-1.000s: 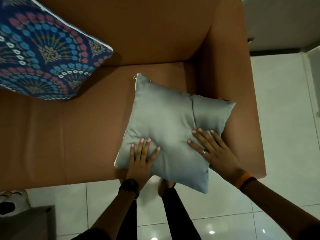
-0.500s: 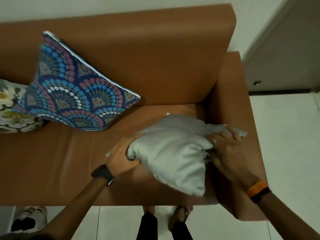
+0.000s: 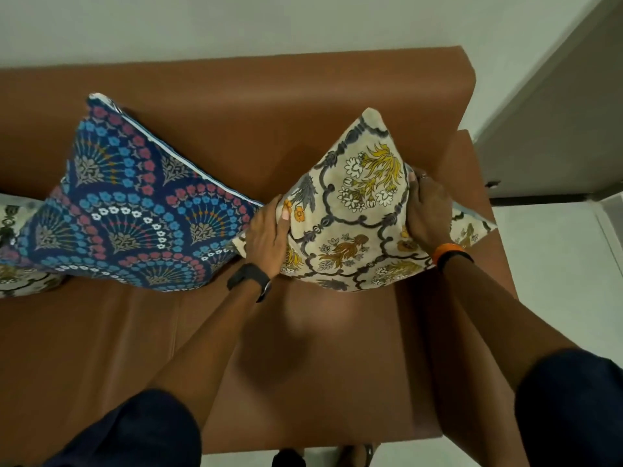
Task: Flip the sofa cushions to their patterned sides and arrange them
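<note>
A cream cushion (image 3: 354,217) with yellow flowers and grey scrollwork stands on one corner at the right end of the brown sofa (image 3: 269,106), its patterned side facing me and leaning toward the backrest. My left hand (image 3: 268,235) grips its left edge and my right hand (image 3: 426,207) grips its right edge. A dark blue cushion (image 3: 135,203) with fan patterns in blue and pink leans against the backrest just to the left, its corner close to my left hand. Another cream floral cushion (image 3: 13,251) shows only partly at the far left edge.
The sofa's right armrest (image 3: 472,183) is just behind the held cushion. A white wall rises behind the sofa, with a grey door (image 3: 556,129) at the right. Pale floor tiles (image 3: 556,281) lie to the right of the sofa. My feet show at the bottom edge.
The cushion lay grey side up on the seat under my flat hands. I gripped its sides, lifted it and turned it over; its floral side now faces me, upright by the backrest.
</note>
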